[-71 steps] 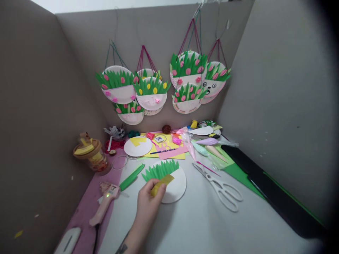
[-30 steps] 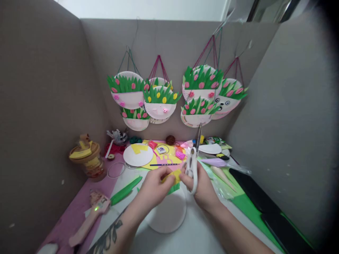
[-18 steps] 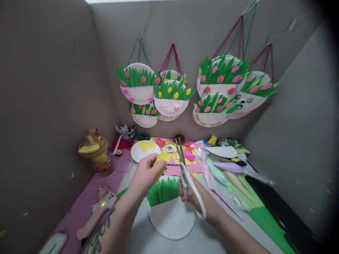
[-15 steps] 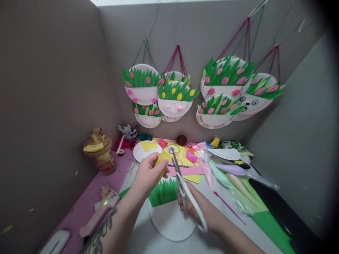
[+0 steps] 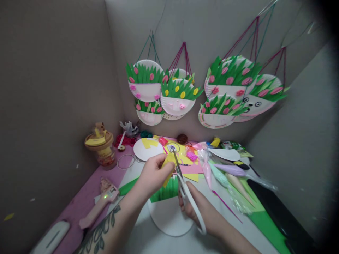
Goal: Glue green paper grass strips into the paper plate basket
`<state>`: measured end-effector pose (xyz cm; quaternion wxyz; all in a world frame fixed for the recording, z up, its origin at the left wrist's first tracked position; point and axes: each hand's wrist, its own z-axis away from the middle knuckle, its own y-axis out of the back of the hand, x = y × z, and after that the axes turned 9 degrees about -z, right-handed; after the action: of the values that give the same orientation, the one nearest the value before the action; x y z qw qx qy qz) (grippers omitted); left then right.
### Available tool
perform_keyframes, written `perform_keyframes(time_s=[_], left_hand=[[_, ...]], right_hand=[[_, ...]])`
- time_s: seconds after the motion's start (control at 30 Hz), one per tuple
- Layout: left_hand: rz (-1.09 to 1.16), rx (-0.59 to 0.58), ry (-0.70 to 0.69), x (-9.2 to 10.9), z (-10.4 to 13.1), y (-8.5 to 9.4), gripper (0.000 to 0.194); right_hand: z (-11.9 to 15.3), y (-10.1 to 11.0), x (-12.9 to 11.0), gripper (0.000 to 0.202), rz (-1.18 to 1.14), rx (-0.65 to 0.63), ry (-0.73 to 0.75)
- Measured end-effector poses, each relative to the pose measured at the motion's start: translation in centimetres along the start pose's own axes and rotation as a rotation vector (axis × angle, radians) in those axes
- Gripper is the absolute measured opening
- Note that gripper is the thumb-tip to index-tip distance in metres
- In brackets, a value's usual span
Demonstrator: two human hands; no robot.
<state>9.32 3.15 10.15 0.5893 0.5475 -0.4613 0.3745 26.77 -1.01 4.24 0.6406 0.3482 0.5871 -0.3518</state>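
Observation:
My left hand (image 5: 156, 173) pinches a piece of yellow paper (image 5: 167, 179) between thumb and fingers, above the middle of the table. In my right hand (image 5: 197, 203) is a pair of white-handled scissors (image 5: 189, 199), its blades pointing up and away beside the yellow paper. Whether the blades are cutting into the paper cannot be made out. Below both hands lies a white paper plate (image 5: 171, 218) with green paper grass (image 5: 164, 194) along its upper part; my hands and the scissors hide some of it.
Left are a pink glue gun (image 5: 102, 208) with a green light and a lidded cup (image 5: 102, 148). Piping bags (image 5: 230, 170) and a black slab (image 5: 278, 208) lie right. Another white plate (image 5: 148, 151) sits at the back. Decorated half-plates (image 5: 177, 102) hang on the wall.
My left hand and the yellow paper have shifted slightly right, closer to the scissor blades. The view has tilted and shifted a little. Both hands keep their hold.

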Motion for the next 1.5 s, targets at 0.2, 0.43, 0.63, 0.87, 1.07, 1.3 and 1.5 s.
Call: perform_keyframes(time_s=[0.2, 0.43, 0.63, 0.87, 1.07, 1.3, 1.5], left_hand=[[-0.014, -0.049, -0.018, -0.1, 0.2, -0.2, 0.02], [-0.05, -0.022, -0.015, -0.3, 0.2, -0.2, 0.027], [-0.016, -0.056, -0.003, -0.1, 0.3, -0.1, 0.026], [0.007, -0.068, 0.017, 0.4, 0.4, -0.1, 0.025], [-0.011, -0.063, 0.034, 0.5, 0.3, -0.1, 0.027], [-0.035, -0.091, 0.029, 0.2, 0.4, 0.1, 0.025], [-0.039, -0.108, 0.023, 0.2, 0.4, 0.4, 0.026]], right_hand=[[0.1, 0.0, 0.1, 0.067, 0.005, 0.001, 0.019], [0.1, 0.0, 0.0, 0.064, 0.02, -0.003, 0.029], [0.2, 0.1, -0.1, 0.066, 0.024, -0.02, 0.049], [0.3, 0.1, -0.2, 0.065, 0.012, -0.023, 0.046], [0.2, 0.2, 0.3, 0.057, -0.026, 0.007, 0.006], [0.2, 0.1, -0.1, 0.047, -0.028, -0.002, 0.013], [0.1, 0.0, -1.0, 0.056, -0.044, 0.01, -0.011]])
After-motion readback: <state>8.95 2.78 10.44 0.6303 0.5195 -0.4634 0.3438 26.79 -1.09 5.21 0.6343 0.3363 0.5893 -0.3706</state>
